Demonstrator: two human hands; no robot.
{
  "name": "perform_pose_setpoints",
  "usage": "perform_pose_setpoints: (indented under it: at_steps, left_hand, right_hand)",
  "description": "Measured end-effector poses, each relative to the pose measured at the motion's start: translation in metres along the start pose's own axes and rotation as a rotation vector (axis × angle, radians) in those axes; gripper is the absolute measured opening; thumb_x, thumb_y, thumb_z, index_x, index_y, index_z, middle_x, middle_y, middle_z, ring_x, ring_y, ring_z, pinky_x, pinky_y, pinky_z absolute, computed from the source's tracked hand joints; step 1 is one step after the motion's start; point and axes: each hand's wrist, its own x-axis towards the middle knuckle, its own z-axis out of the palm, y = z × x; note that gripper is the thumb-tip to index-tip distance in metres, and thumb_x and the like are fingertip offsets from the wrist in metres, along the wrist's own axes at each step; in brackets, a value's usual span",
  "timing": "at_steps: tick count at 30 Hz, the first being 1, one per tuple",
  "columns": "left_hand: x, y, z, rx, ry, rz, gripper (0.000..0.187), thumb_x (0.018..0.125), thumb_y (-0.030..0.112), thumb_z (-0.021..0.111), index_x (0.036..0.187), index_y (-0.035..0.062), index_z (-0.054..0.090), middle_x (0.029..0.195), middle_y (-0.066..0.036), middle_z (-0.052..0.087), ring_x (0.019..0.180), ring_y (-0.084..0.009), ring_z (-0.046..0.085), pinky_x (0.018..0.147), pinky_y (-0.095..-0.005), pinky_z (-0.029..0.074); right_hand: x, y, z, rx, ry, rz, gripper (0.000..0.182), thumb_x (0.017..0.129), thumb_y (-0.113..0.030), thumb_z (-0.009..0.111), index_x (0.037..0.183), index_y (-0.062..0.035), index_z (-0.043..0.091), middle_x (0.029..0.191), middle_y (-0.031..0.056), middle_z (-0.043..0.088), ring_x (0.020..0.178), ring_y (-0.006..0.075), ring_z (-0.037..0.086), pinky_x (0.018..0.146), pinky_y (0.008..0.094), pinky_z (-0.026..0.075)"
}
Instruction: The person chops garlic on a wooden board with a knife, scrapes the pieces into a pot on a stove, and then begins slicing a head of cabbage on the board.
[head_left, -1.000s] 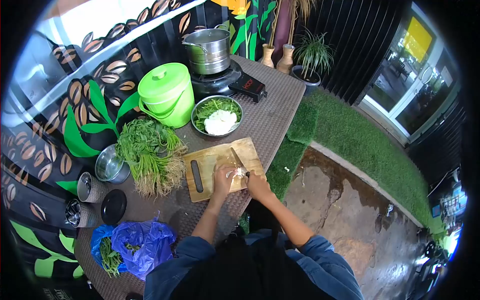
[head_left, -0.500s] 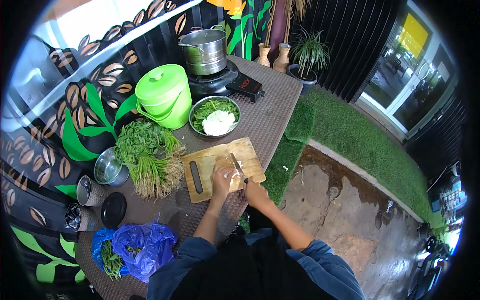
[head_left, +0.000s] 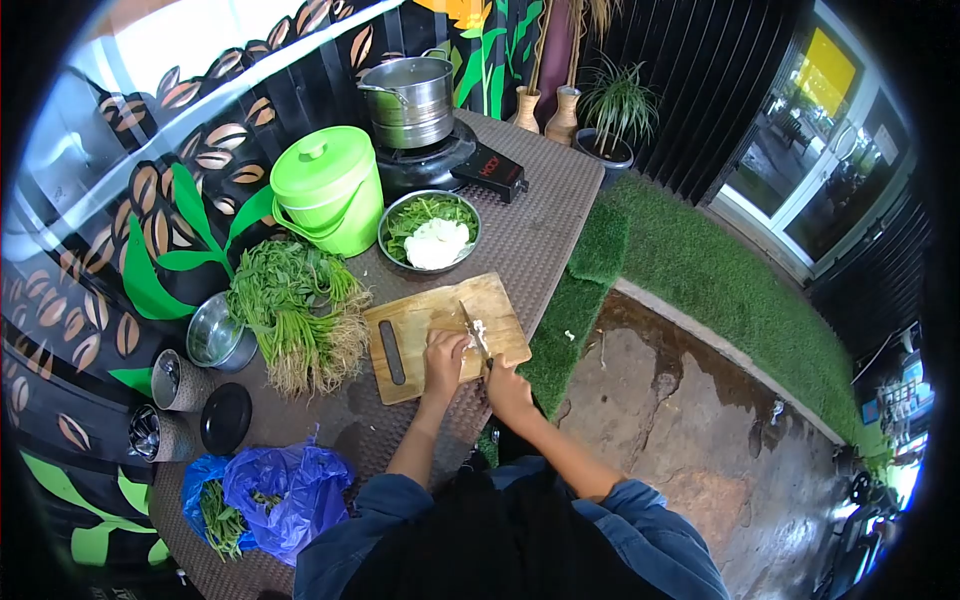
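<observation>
A wooden cutting board (head_left: 430, 312) lies at the table's near edge. My right hand (head_left: 508, 390) is closed round the handle of a kitchen knife (head_left: 467, 322), its blade on the board and pointing away from me. Just left of the blade, my left hand (head_left: 443, 362) has its fingers bent together around a small white piece of food, mostly hidden by the fingers. Small white cut bits (head_left: 480, 328) lie against the blade. Beyond the board stands a metal bowl (head_left: 392, 258) of green leaves (head_left: 410, 215) with a white mound (head_left: 437, 244) on top.
Left of the board lies a bunch of rooted greens (head_left: 300, 310). A lidded green bucket (head_left: 330, 195) and a pot (head_left: 412, 110) on a gas stove (head_left: 490, 172) stand behind. Blue plastic bags (head_left: 290, 495), a metal bowl (head_left: 222, 340) and a black lid (head_left: 227, 418) are at the left.
The knife has shifted slightly left towards my left fingers, and more white bits show beside the blade. My left hand stays in nearly the same place.
</observation>
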Motion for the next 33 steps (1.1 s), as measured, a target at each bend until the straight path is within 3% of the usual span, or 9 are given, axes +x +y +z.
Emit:
perform_pose_setpoints:
  at_steps: [6,8,14,16,20,25,28,33]
  left_hand:
    - [0.001,-0.006,0.001,0.042,0.000,-0.043,0.009,0.076,0.005,0.070,0.083,0.0021,0.071,0.085,-0.011,0.063,0.090,-0.0294,0.056,0.079,-0.0388,0.046]
    - [0.000,-0.011,0.004,0.043,0.005,-0.099,0.009,0.075,0.010,0.072,0.083,0.0048,0.072,0.086,-0.010,0.062,0.090,-0.0302,0.055,0.080,-0.0401,0.045]
    - [0.003,-0.004,-0.002,0.009,-0.014,-0.114,0.011,0.074,0.007,0.073,0.084,0.0044,0.073,0.085,-0.010,0.061,0.091,-0.0283,0.056,0.078,-0.0378,0.045]
    - [0.000,-0.009,0.002,0.013,-0.001,-0.118,0.010,0.073,0.006,0.074,0.083,0.0042,0.073,0.085,-0.010,0.061,0.090,-0.0282,0.056,0.078,-0.0376,0.046]
    - [0.000,-0.013,0.005,0.034,0.024,-0.118,0.010,0.073,0.006,0.075,0.082,0.0037,0.073,0.085,-0.009,0.061,0.089,-0.0278,0.057,0.077,-0.0369,0.046]
    - [0.003,-0.008,0.001,0.013,0.019,-0.119,0.009,0.073,0.011,0.074,0.081,0.0061,0.073,0.085,-0.009,0.062,0.088,-0.0284,0.056,0.078,-0.0388,0.046]
    - [0.001,-0.010,0.001,-0.003,0.001,-0.113,0.009,0.073,0.011,0.074,0.081,0.0059,0.073,0.085,-0.009,0.062,0.088,-0.0283,0.056,0.078,-0.0388,0.046]
    - [-0.002,-0.019,0.006,0.046,0.053,-0.070,0.011,0.073,0.007,0.075,0.083,0.0044,0.073,0.084,-0.009,0.061,0.087,-0.0276,0.056,0.077,-0.0370,0.046]
  right_hand:
    - [0.023,-0.004,-0.008,0.042,-0.033,-0.075,0.039,0.096,-0.034,0.045,0.107,0.0034,0.044,0.095,0.0313,0.063,0.087,0.0461,0.064,0.074,0.0522,0.052]
    - [0.020,-0.005,-0.015,-0.021,0.013,-0.104,0.035,0.096,-0.033,0.045,0.104,0.0002,0.046,0.088,0.0265,0.066,0.086,0.0408,0.067,0.074,0.0507,0.053]
    - [0.012,-0.009,0.025,-0.098,0.109,-0.010,0.028,0.094,-0.028,0.049,0.102,-0.0016,0.046,0.081,0.0227,0.067,0.075,0.0378,0.069,0.063,0.0447,0.056]
    - [0.025,-0.011,0.020,-0.058,0.100,-0.069,0.037,0.097,-0.036,0.044,0.107,0.0005,0.043,0.084,0.0276,0.066,0.079,0.0429,0.067,0.068,0.0503,0.055]
    - [0.019,-0.013,-0.012,-0.018,-0.041,-0.036,0.039,0.096,-0.035,0.045,0.107,0.0019,0.044,0.089,0.0287,0.064,0.087,0.0440,0.065,0.075,0.0489,0.053]
    - [-0.001,-0.011,0.021,-0.078,0.112,-0.021,0.038,0.095,-0.034,0.047,0.109,0.0011,0.044,0.078,0.0252,0.066,0.073,0.0410,0.067,0.064,0.0478,0.056]
    - [0.017,-0.009,0.027,-0.071,0.127,-0.054,0.037,0.095,-0.034,0.046,0.107,0.0011,0.043,0.079,0.0254,0.066,0.073,0.0411,0.067,0.063,0.0481,0.056]
    - [0.023,-0.004,-0.015,0.090,-0.066,-0.070,0.040,0.096,-0.034,0.044,0.109,0.0035,0.044,0.091,0.0316,0.063,0.086,0.0495,0.062,0.077,0.0550,0.050]
